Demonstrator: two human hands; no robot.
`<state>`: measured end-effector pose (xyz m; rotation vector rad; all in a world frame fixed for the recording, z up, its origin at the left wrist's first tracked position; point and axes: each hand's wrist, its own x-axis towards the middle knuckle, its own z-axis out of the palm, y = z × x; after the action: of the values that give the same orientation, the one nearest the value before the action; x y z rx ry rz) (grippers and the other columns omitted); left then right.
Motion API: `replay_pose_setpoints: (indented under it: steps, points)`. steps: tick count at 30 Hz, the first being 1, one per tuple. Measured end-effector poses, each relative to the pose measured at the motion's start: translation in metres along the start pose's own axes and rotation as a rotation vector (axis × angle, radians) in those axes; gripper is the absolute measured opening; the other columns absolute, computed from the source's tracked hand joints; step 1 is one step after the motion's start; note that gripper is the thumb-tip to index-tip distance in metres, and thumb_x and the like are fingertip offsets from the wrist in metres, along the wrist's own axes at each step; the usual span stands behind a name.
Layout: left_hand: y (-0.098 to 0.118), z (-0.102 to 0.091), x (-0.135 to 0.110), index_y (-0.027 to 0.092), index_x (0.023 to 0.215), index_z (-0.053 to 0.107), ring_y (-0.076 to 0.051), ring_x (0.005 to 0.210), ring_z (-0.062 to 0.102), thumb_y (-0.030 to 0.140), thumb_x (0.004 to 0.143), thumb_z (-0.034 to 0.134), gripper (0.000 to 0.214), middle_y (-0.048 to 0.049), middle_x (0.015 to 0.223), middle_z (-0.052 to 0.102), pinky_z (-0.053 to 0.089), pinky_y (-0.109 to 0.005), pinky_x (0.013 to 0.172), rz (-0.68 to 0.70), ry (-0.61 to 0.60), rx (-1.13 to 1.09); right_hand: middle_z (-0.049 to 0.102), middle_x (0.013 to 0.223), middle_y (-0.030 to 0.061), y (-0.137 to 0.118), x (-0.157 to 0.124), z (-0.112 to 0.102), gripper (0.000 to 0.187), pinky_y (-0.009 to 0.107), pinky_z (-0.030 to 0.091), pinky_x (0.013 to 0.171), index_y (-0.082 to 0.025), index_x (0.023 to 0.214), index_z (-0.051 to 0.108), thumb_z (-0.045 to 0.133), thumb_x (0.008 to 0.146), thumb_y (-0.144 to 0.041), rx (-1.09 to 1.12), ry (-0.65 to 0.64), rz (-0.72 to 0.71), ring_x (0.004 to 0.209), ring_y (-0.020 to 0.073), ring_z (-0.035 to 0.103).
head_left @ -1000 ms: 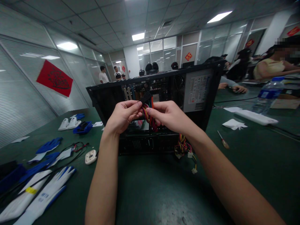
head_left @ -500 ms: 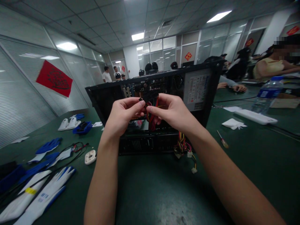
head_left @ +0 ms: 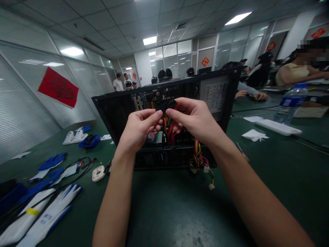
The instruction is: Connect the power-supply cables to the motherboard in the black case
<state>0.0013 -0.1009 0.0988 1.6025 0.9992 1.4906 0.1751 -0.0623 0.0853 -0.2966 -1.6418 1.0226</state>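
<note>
An open black computer case (head_left: 110, 109) stands on the green table (head_left: 180, 212) in front of me, with its boards and power supply (head_left: 214, 96) showing. My left hand (head_left: 140, 128) and my right hand (head_left: 192, 118) meet in front of it. Both pinch a black connector (head_left: 168, 104) at the end of a bundle of red, yellow and black wires (head_left: 170, 132). More of the same wires, with small white plugs (head_left: 211, 186), hang out of the case's lower right onto the table.
White and blue work gloves (head_left: 43, 216), black cables and a small white device (head_left: 99, 173) lie at the left. A screwdriver (head_left: 241, 151), a crumpled tissue (head_left: 254, 135), a white bar and a water bottle (head_left: 290, 103) lie at the right. Other people sit and stand behind.
Both hands have lifted the connector and wires a little higher and to the right, closer to the case's boards. My view has shifted slightly.
</note>
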Motion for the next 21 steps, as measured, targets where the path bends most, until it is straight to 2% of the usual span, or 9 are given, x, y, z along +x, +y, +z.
replay_pose_setpoints:
  steps: [6,12,18,21]
  points:
    - [-0.007,0.014,0.001,0.015,0.077,0.073,-0.008,0.058,0.060,0.045,0.073,0.084,0.032,-0.0001,0.069,0.066,0.051,-0.021,0.056,0.083,0.112,-0.041,0.064,0.072,-0.0021,0.006,0.003,0.000,0.037,0.023,0.049,0.044,-0.020,0.088,0.065,0.079,0.079,-0.053,-0.030,0.015,-0.061,0.052,0.0111,0.058]
    - [-0.019,0.028,0.001,0.016,0.082,0.076,-0.014,0.069,0.064,0.045,0.086,0.073,0.030,-0.0013,0.071,0.068,0.051,-0.024,0.061,0.220,0.198,0.088,0.065,0.071,-0.0012,0.007,0.004,-0.003,0.034,0.023,0.049,0.046,-0.019,0.087,0.068,0.078,0.081,-0.051,-0.073,0.071,-0.086,0.054,0.0120,0.058]
    - [-0.020,0.042,-0.004,0.015,0.105,0.074,-0.021,0.096,0.069,0.038,0.095,0.062,0.028,-0.0071,0.099,0.074,0.054,-0.027,0.083,0.409,0.227,0.346,0.065,0.070,-0.0008,0.009,0.005,-0.007,0.028,0.023,0.048,0.048,-0.018,0.087,0.071,0.078,0.081,-0.045,-0.119,0.139,-0.100,0.057,0.0125,0.058]
    - [-0.021,0.044,-0.005,0.015,0.113,0.071,-0.023,0.105,0.068,0.034,0.098,0.058,0.028,-0.0087,0.107,0.074,0.053,-0.030,0.092,0.449,0.214,0.445,0.065,0.068,-0.0003,0.009,0.006,-0.008,0.027,0.024,0.049,0.049,-0.018,0.086,0.071,0.077,0.081,-0.043,-0.139,0.151,-0.100,0.058,0.0132,0.059]
